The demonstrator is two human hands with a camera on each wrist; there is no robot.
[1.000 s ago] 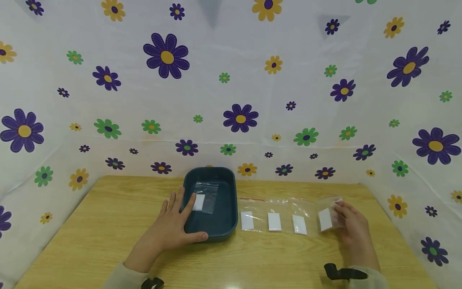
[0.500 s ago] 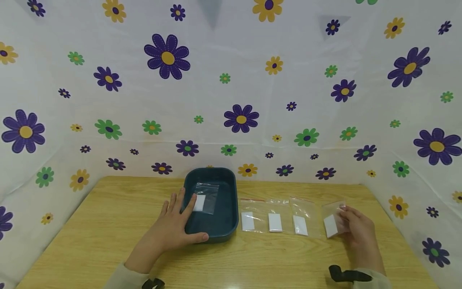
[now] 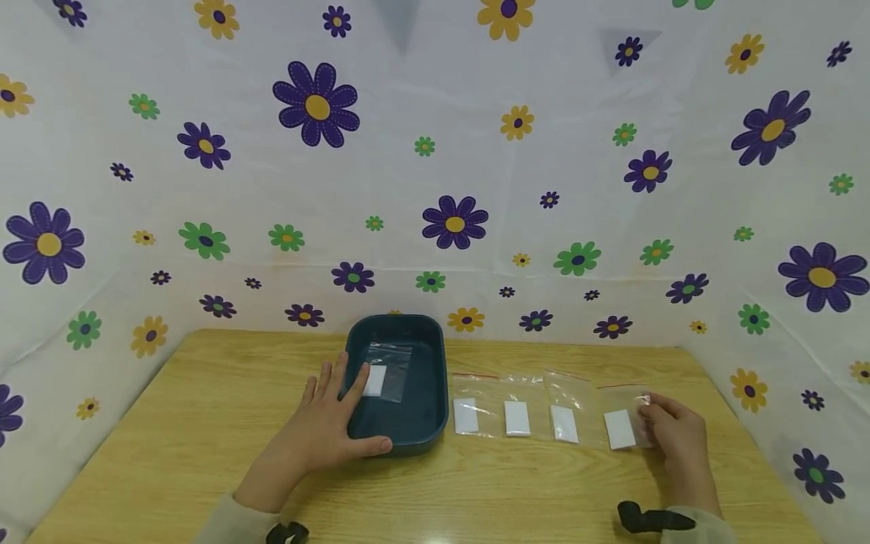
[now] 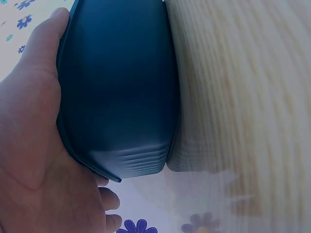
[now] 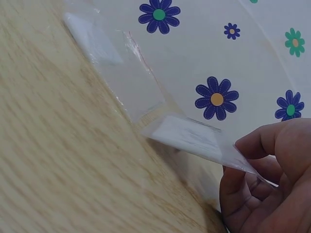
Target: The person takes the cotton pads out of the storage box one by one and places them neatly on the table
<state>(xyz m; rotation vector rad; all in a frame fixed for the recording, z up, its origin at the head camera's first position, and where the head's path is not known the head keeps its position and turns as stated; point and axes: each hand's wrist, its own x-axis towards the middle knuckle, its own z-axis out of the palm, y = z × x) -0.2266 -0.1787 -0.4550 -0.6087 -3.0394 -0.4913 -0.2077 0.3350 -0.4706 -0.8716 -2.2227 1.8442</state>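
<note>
My left hand (image 3: 322, 423) lies spread over the near-left rim of a dark blue tray (image 3: 428, 423), its thumb along the front rim. Inside that tray is a clear zip bag (image 3: 396, 378) with a white rectangle in it. On the right, my right hand (image 3: 680, 438) pinches the right edge of another clear zip bag (image 3: 620, 428), also holding a white rectangle. In the right wrist view this pinched bag (image 5: 189, 136) slants, its held edge raised above the table. The left wrist view shows the left hand (image 4: 34, 131) against the tray's rim and outer wall (image 4: 121, 87).
Between the tray and the pinched bag, three more zip bags lie in a row: one near the tray (image 3: 466, 415), a middle bag (image 3: 516, 418), and a third bag (image 3: 564, 423). A flower-print cloth (image 3: 381, 174) hangs behind the wooden table (image 3: 476, 499).
My right hand has shifted the pinched bag slightly right and lowered it toward the table, turning it straighter in line with the row. The left hand and tray have stayed put.
</note>
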